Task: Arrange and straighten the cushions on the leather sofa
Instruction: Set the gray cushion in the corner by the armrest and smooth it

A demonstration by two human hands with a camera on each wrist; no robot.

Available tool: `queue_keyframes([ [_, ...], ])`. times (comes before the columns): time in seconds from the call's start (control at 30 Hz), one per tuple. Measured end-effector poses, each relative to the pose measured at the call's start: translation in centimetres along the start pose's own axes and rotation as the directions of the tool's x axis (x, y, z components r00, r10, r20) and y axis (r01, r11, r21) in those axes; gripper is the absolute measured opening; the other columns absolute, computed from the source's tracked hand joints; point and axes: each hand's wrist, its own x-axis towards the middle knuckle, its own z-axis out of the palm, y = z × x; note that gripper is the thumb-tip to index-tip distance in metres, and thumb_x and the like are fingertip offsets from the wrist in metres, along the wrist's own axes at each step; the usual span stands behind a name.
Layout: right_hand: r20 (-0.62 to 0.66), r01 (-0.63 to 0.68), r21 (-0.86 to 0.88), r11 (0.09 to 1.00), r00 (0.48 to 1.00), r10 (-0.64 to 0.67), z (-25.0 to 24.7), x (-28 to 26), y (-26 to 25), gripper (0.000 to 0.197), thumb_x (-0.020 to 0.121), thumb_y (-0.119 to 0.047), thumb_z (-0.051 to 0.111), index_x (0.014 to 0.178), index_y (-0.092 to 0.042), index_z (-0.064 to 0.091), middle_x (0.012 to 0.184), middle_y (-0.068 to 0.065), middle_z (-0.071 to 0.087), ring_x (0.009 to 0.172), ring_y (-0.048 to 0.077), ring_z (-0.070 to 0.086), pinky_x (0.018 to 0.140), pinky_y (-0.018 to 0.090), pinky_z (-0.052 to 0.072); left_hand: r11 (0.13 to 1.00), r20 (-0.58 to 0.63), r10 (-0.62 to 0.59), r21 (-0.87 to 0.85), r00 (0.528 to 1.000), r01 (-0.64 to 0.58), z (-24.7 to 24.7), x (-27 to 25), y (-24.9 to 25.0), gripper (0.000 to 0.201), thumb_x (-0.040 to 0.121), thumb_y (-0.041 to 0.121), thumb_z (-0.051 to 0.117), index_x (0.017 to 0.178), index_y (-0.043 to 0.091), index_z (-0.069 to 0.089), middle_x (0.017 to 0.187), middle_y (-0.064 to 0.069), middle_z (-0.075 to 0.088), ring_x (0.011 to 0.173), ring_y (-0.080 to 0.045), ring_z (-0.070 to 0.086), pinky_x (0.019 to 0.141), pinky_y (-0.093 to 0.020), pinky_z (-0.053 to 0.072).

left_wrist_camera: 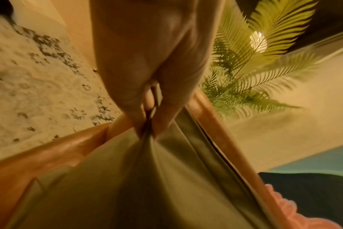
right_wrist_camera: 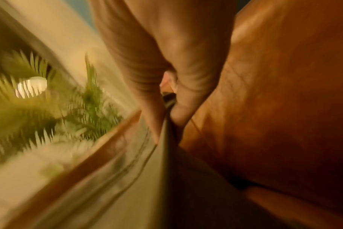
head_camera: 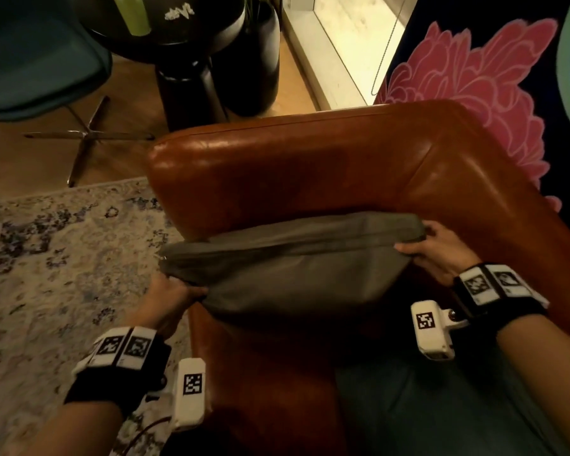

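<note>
A grey cushion [head_camera: 297,268] is held up in the corner of the brown leather sofa [head_camera: 277,166], just in front of the armrest. My left hand [head_camera: 175,291] pinches its lower left corner. My right hand [head_camera: 431,248] grips its upper right corner near the sofa back. In the left wrist view my left hand [left_wrist_camera: 149,124] pinches a fold of the grey cushion [left_wrist_camera: 127,186], thumb against fingers. In the right wrist view my right hand [right_wrist_camera: 166,108] clamps the edge of the grey cushion [right_wrist_camera: 147,178] beside the sofa leather [right_wrist_camera: 284,108]. Both wrist views are blurred.
A dark cushion with a pink flower [head_camera: 474,93] stands behind the sofa's back at the right. A patterned rug [head_camera: 63,258] lies left of the sofa. A black round table [head_camera: 191,60], a teal chair [head_camera: 37,60] and a palm plant [left_wrist_camera: 254,62] stand beyond the armrest.
</note>
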Motion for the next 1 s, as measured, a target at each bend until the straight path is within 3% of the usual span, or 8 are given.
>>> queue_keyframes([
  [0.17, 0.089, -0.153, -0.072, 0.986, 0.983, 0.159, 0.5, 0.3, -2.4, 0.009, 0.088, -0.013, 0.066, 0.093, -0.008, 0.071, 0.081, 0.004, 0.07, 0.067, 0.013, 0.068, 0.056, 0.02, 0.057, 0.997, 0.004, -0.038, -0.065, 0.999, 0.038, -0.6, 0.3, 1.0, 0.031, 0.085, 0.027, 0.066, 0.115, 0.019, 0.063, 0.112, -0.003, 0.067, 0.102, -0.019, 0.059, 0.077, -0.035, 0.045],
  [0.23, 0.092, -0.164, -0.039, 0.986, 0.982, 0.167, 0.2, 0.4, -2.9, 0.017, 0.093, -0.025, 0.062, 0.087, -0.011, 0.07, 0.074, 0.002, 0.069, 0.067, 0.012, 0.065, 0.051, 0.016, 0.054, 0.991, -0.029, -0.03, -0.134, 0.999, 0.026, -1.2, 0.3, 1.8, 0.034, 0.088, 0.05, 0.057, 0.103, 0.021, 0.066, 0.101, -0.002, 0.067, 0.094, -0.018, 0.06, 0.079, -0.034, 0.045],
  [0.5, -0.14, 0.05, -0.161, 0.986, 0.988, -0.073, -0.4, 1.0, -3.3, 0.026, 0.076, -0.03, 0.082, 0.085, -0.008, 0.072, 0.07, 0.001, 0.075, 0.075, 0.018, 0.072, 0.063, 0.024, 0.059, 0.994, -0.167, 0.11, 0.013, 0.98, -0.109, -2.5, 1.2, 1.7, 0.031, 0.088, 0.018, 0.066, 0.115, 0.001, 0.064, 0.109, -0.018, 0.067, 0.1, -0.032, 0.064, 0.084, -0.039, 0.052],
  [0.57, -0.236, 0.005, -0.257, 0.966, 0.97, -0.067, -0.3, 2.6, -1.9, 0.061, 0.047, -0.061, 0.088, 0.078, -0.01, 0.074, 0.08, 0.008, 0.075, 0.086, 0.029, 0.07, 0.079, 0.038, 0.059, 0.997, -0.214, 0.072, 0.044, 0.974, -0.064, -1.6, 2.1, 0.3, 0.031, 0.085, 0.029, 0.069, 0.107, 0.007, 0.066, 0.109, -0.018, 0.067, 0.104, -0.036, 0.064, 0.091, -0.046, 0.051],
  [0.63, -0.28, -0.066, -0.244, 0.968, 0.96, -0.005, -0.1, 3.4, -1.2, 0.056, 0.05, -0.063, 0.086, 0.069, -0.013, 0.068, 0.08, 0.009, 0.07, 0.085, 0.029, 0.067, 0.081, 0.04, 0.055, 0.999, -0.291, 0.032, 0.033, 0.956, -0.024, -1.1, 3.9, -1.0, 0.045, 0.066, 0.057, 0.073, 0.087, 0.017, 0.068, 0.103, -0.016, 0.069, 0.101, -0.036, 0.065, 0.094, -0.051, 0.051],
  [0.77, -0.186, -0.025, -0.181, 0.983, 0.983, -0.009, -0.6, 1.3, -2.0, 0.03, 0.076, -0.033, 0.082, 0.09, -0.01, 0.071, 0.085, 0.004, 0.076, 0.085, 0.022, 0.072, 0.085, 0.038, 0.058, 0.994, -0.298, 0.095, 0.074, 0.95, -0.076, 0.4, 1.4, 1.4, 0.051, 0.068, 0.062, 0.071, 0.077, 0.012, 0.068, 0.089, -0.016, 0.07, 0.087, -0.031, 0.068, 0.083, -0.046, 0.056],
  [0.87, -0.157, 0.133, -0.151, 0.98, 0.975, -0.156, -1.6, 0.9, -2.2, 0.043, 0.065, -0.035, 0.083, 0.095, -0.006, 0.072, 0.081, 0.001, 0.078, 0.08, 0.014, 0.074, 0.069, 0.023, 0.059, 0.981, -0.297, 0.188, 0.098, 0.936, -0.166, 0.4, 0.7, 2.1, 0.039, 0.084, 0.051, 0.064, 0.076, 0.012, 0.065, 0.079, -0.011, 0.067, 0.075, -0.025, 0.065, 0.072, -0.038, 0.055],
  [1.0, -0.253, 0.009, -0.741, 0.671, 0.923, -0.291, 0.9, 2.1, -1.3, 0.058, 0.09, -0.04, 0.066, 0.132, -0.002, 0.055, 0.136, 0.022, 0.056, 0.127, 0.038, 0.051, 0.101, 0.041, 0.041, 0.984, -0.274, 0.122, 0.156, 0.954, -0.081, 0.4, 3.0, 0.1, 0.052, 0.068, 0.069, 0.065, 0.077, 0.017, 0.068, 0.083, -0.014, 0.07, 0.085, -0.038, 0.068, 0.08, -0.058, 0.056],
])
